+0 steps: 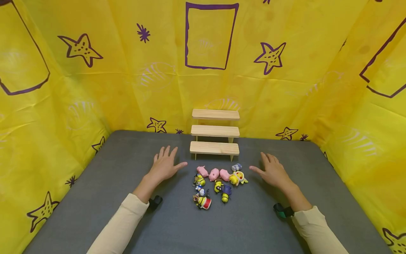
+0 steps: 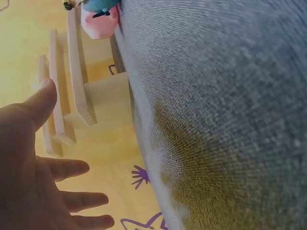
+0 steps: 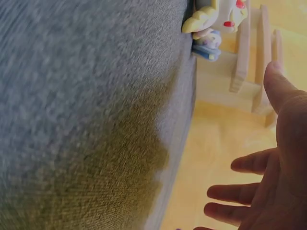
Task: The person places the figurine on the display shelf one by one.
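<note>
Between my two hands, several small toy figures lie on the grey table. At the back of the group are pink pig figures [image 1: 214,174], with a small grey-blue figure [image 1: 236,167] to their right. A yellow-and-white figure [image 1: 238,178] lies just in front of that one. Nearer me are yellow minion figures [image 1: 225,197], one in red and white [image 1: 203,202]. My left hand [image 1: 165,165] is left of the group, fingers spread, holding nothing. On the other side my right hand [image 1: 273,171] has its fingers extended, also holding nothing, its thumb pointing toward the yellow-and-white figure.
A three-step wooden shelf [image 1: 214,148] stands behind the figures at the table's back edge. Yellow cloth [image 1: 209,88] with purple drawings walls in the back and sides. Dark bands with small devices [image 1: 155,202] sit at both wrists, over the grey table [image 1: 222,233].
</note>
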Demonstrator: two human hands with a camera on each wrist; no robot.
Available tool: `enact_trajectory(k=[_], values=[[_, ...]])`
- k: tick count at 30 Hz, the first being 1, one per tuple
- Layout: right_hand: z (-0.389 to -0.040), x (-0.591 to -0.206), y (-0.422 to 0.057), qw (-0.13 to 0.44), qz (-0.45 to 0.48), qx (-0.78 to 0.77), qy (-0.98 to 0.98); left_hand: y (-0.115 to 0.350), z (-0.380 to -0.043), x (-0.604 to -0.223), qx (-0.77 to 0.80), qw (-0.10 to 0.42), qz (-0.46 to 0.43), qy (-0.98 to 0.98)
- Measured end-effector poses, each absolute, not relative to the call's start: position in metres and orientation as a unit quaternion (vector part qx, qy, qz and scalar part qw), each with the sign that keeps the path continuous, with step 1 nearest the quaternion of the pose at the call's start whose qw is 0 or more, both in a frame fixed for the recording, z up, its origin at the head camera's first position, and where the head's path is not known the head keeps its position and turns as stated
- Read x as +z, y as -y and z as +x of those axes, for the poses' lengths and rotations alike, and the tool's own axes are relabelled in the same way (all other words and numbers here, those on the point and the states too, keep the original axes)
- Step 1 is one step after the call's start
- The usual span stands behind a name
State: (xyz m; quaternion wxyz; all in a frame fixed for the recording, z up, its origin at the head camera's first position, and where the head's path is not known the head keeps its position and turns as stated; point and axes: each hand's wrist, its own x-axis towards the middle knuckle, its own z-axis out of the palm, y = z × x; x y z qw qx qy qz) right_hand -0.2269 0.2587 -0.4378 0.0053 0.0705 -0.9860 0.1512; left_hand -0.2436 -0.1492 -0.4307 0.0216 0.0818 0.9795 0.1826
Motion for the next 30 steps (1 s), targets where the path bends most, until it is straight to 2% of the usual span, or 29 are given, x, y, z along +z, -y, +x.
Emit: enact_trajectory(k=[17,30], values=[[-0.226,-0.439,-0.249,-0.030,0.095,0.217,0.971,0.138,-0.253,-0.427,0.359,0.108,0.089,-0.923],[-0.226,-0.435,-0.240,-0.081,0.123,0.285,0.947,0.126,-0.263,-0.426,0.465,0.103,0.014,-0.879]])
